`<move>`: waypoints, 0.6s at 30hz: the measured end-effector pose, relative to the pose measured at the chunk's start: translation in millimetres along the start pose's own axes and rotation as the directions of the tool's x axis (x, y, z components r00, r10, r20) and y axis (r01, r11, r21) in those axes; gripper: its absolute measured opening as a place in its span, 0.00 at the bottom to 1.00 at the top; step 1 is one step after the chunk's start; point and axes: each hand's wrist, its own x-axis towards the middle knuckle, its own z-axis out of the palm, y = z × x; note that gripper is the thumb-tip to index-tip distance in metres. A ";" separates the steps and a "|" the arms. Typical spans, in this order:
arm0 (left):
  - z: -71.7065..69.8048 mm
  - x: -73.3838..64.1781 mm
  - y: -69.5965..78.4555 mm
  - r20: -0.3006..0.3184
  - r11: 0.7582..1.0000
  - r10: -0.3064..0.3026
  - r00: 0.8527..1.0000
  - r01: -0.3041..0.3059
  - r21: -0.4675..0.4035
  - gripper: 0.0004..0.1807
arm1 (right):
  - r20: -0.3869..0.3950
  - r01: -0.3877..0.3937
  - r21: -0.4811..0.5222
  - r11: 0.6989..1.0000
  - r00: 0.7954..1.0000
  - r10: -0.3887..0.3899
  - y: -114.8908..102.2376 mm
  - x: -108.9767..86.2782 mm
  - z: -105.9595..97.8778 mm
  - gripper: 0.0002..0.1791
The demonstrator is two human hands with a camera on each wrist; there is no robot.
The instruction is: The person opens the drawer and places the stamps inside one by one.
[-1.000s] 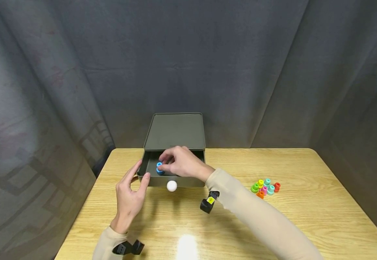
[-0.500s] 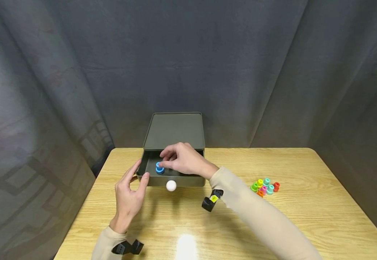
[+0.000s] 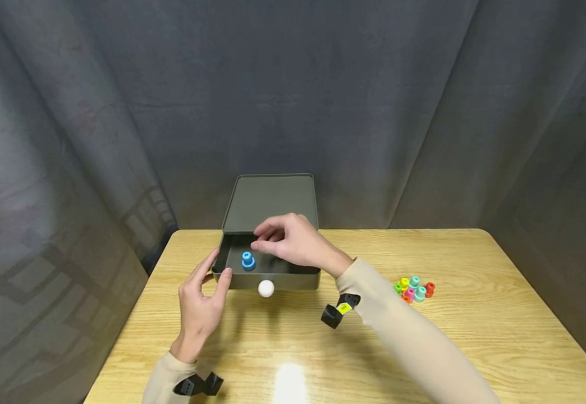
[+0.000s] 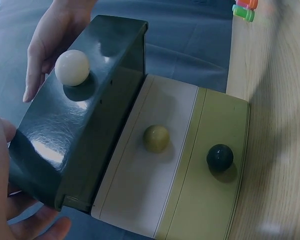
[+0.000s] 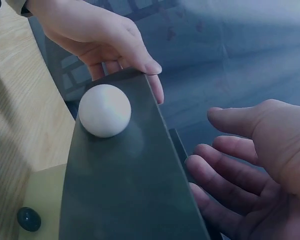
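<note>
A small blue peg (image 3: 248, 261), wide at its base, stands upright in the left part of the pulled-out dark green drawer (image 3: 293, 282). My right hand (image 3: 298, 242) hovers over that drawer, right of the peg and apart from it, with nothing between thumb and fingers; the right wrist view shows its fingers (image 5: 225, 170) loosely bent. With my left hand (image 3: 202, 308) I hold the drawer's front left corner, thumb at the front rim and fingers along the side. The round white knob (image 4: 72, 68) on the drawer front is untouched. Both wrist views hide the peg.
Under the green drawer sit a pale drawer (image 4: 135, 170) and a yellow-green drawer (image 4: 200, 205), each with a round knob. A cluster of several coloured pegs (image 3: 414, 289) stands on the wooden table (image 3: 500, 314) at right. A grey curtain (image 3: 293, 112) hangs behind.
My right hand has let go of the blue peg and drawn up and to the right. The peg stays in the drawer. My left hand has barely moved.
</note>
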 end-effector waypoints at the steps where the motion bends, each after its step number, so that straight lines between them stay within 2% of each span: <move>1: 0.0 -0.1 -0.2 0.000 1.000 0.000 1.000 0.000 0.001 0.27 | -0.003 0.000 0.001 1.000 1.000 0.000 -0.1 -1.0 -1.3 0.17; 14: 0.7 -1.0 -0.2 -0.004 1.000 0.015 1.000 -0.015 0.001 0.28 | -0.107 0.026 -0.011 1.000 0.994 -0.027 3.0 -18.4 -13.2 0.15; 18: 0.8 -1.6 -0.3 -0.007 1.000 0.025 1.000 -0.025 0.000 0.28 | -0.136 0.011 -0.005 1.000 0.991 -0.012 4.9 -24.3 -18.1 0.14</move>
